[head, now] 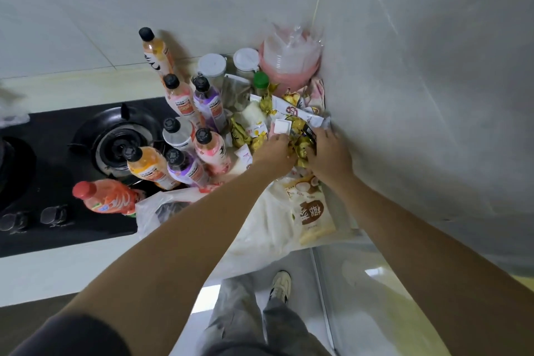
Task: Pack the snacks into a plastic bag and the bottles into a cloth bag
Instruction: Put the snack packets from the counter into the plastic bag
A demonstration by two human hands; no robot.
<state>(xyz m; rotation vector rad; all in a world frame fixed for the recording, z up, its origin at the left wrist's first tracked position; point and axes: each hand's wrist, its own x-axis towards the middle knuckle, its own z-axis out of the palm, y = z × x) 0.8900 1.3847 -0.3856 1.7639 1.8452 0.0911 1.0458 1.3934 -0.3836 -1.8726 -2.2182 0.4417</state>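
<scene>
1. My left hand (274,153) lies on the heap of gold-wrapped snacks (300,147) in the counter corner; its fingers are curled down into the wrappers, though I cannot tell which piece they grip.
2. My right hand (329,153) is just beside it, touching the same heap; its fingers bend over the gold wrappers and a dark packet (310,134), and I cannot tell whether they are closed on anything.
3. More snacks lie behind the heap; a long white packet (300,111) runs slantwise toward the wall, and a small white square tub (281,126) sits just above my left fingertips.
4. A large cream snack bag with brown print (312,211) lies flat nearer me, under my right forearm, on a white plastic bag (268,228) spread on the counter.
5. The bottles (185,136) stand upright in a cluster left of the snacks, most with black caps; one orange bottle with a red cap (107,199) stands at the near left, partly over the black gas hob (57,153).
6. A thin plastic bag (156,208) lies crumpled beside that red-capped bottle; I cannot make out a cloth bag with certainty.
7. Against the back wall stand two jars with white lids (212,65), a green-capped jar (261,81) and a pink tub wrapped in clear plastic (290,63).
</scene>
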